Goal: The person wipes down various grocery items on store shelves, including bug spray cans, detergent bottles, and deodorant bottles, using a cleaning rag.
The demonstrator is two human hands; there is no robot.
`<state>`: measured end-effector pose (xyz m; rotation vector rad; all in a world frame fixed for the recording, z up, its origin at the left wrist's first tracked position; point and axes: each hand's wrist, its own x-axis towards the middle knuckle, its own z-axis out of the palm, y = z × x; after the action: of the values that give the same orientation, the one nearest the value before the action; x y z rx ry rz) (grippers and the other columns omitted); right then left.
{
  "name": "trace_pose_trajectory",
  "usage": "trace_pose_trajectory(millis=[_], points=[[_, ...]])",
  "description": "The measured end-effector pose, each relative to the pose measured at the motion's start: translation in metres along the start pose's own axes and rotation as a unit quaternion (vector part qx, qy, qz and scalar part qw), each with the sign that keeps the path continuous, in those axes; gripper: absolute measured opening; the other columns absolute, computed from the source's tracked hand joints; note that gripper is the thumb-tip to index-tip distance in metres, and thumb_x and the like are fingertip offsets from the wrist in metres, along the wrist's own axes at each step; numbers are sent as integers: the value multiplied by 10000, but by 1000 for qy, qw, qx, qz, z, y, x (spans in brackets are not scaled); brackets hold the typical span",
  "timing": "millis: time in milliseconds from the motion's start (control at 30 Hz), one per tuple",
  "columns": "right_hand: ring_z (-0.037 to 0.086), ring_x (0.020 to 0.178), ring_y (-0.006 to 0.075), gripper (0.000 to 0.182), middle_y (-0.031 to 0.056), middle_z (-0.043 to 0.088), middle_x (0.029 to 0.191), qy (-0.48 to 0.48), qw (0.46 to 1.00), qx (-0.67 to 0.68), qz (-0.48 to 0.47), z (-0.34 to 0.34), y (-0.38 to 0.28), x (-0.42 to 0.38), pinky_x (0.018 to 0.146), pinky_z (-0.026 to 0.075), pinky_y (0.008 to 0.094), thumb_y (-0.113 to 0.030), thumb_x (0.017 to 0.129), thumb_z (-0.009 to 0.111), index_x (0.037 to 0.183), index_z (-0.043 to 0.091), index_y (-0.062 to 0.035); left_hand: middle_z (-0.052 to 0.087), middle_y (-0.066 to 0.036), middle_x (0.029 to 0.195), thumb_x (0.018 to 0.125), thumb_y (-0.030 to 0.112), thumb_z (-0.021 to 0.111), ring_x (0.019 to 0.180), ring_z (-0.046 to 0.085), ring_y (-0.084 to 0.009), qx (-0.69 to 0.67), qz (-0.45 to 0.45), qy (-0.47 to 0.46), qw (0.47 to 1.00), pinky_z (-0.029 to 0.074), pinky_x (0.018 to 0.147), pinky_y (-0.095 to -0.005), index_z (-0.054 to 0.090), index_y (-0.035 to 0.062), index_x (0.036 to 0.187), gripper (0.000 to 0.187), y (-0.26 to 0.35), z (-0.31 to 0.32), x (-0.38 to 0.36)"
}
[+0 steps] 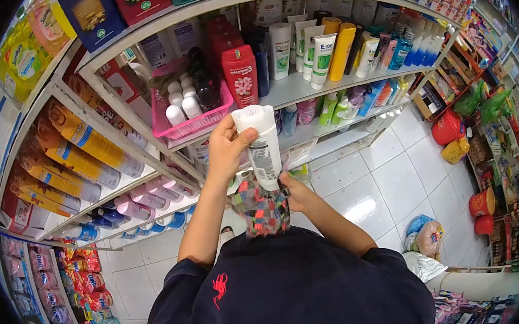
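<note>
A white bottle with small dark print is held upright in front of the shelves, its white cap end at the top. My left hand is wrapped round its upper part, thumb across the front. Near the bottle's lower end is my right hand, fingers closed on a patterned cloth in black, red and grey. Just behind the bottle, a red bottle stands on the shelf beside a pink basket of white-capped and dark bottles.
White shelves curve ahead with tubes and bottles. Orange spray cans line the left shelf, with detergent packs lower down. On the tiled floor, bags lie at the right, near red containers.
</note>
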<state>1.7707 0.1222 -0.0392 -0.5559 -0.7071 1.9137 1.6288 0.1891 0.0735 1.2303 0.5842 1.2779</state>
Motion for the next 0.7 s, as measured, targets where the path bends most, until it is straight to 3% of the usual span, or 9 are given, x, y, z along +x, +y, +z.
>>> trace_pose_trajectory(millis=[100, 233, 267, 367, 433, 467, 567, 667, 700], points=[[527, 905, 204, 570, 106, 534, 1012, -99, 967, 230, 40, 1, -10, 1, 800, 432, 350, -503, 819, 350, 1138, 417, -35, 538, -84, 1036, 671, 309, 678, 961, 511, -165, -48, -17, -162, 985, 384, 841, -280, 429, -8, 1122, 605, -6, -8, 6], [545, 852, 180, 486, 87, 559, 940, 60, 978, 201, 11, 14, -35, 6, 748, 446, 329, -442, 841, 376, 1078, 464, -28, 417, -185, 1182, 701, 405, 614, 1073, 441, -243, -42, 13, -133, 990, 368, 878, -348, 302, 8, 1223, 727, -4, 16, 10], [545, 852, 180, 486, 87, 559, 940, 62, 978, 201, 11, 12, -42, 8, 748, 446, 329, -442, 841, 376, 1078, 464, -28, 420, -168, 1175, 745, 369, 575, 1058, 441, -227, -3, 50, -69, 996, 368, 863, -321, 313, 6, 1209, 644, -9, 22, 11], [530, 920, 194, 451, 97, 534, 1023, 137, 977, 110, -119, 2, -58, 9, 790, 437, 342, -384, 851, 402, 1098, 438, -8, 458, -103, 1082, 729, 191, 618, 1020, 438, -163, -34, 27, -53, 998, 337, 875, -298, 336, 5, 1182, 565, -18, 31, 4], [539, 891, 183, 362, 98, 540, 999, 191, 956, 25, -219, -4, -65, 7, 773, 442, 325, -279, 839, 478, 1050, 455, 15, 463, -93, 1016, 689, 156, 656, 948, 464, -156, 156, -47, 64, 985, 373, 823, -302, 374, -2, 1131, 548, -22, 39, 6], [539, 891, 183, 362, 98, 540, 999, 194, 955, 27, -223, -7, -66, 5, 773, 442, 325, -279, 839, 478, 1050, 455, 15, 463, -93, 1016, 689, 156, 656, 948, 464, -156, 156, -47, 59, 985, 373, 823, -302, 374, -2, 1131, 548, -23, 42, 7], [559, 746, 144, 171, 68, 566, 855, 274, 943, 30, -188, -18, -60, 0, 651, 454, 266, -131, 798, 542, 916, 508, -11, 472, -111, 986, 650, 141, 676, 891, 494, -199, 277, 118, 6, 954, 393, 777, -299, 432, -33, 1055, 504, -33, 46, 15], [555, 742, 134, 128, 61, 571, 831, 277, 948, 15, -158, -33, -59, -12, 649, 448, 255, -89, 777, 555, 877, 527, -12, 472, -112, 974, 641, 133, 676, 886, 496, -211, 322, 145, -49, 934, 388, 780, -298, 442, -40, 1042, 495, -30, 54, 25], [562, 805, 169, 200, 73, 571, 901, 256, 955, 12, -151, -37, -63, -15, 713, 464, 306, -74, 775, 549, 953, 515, 9, 488, -111, 985, 635, 113, 677, 903, 501, -202, 326, 161, -48, 930, 400, 774, -299, 433, -20, 1061, 509, -32, 54, 31]])
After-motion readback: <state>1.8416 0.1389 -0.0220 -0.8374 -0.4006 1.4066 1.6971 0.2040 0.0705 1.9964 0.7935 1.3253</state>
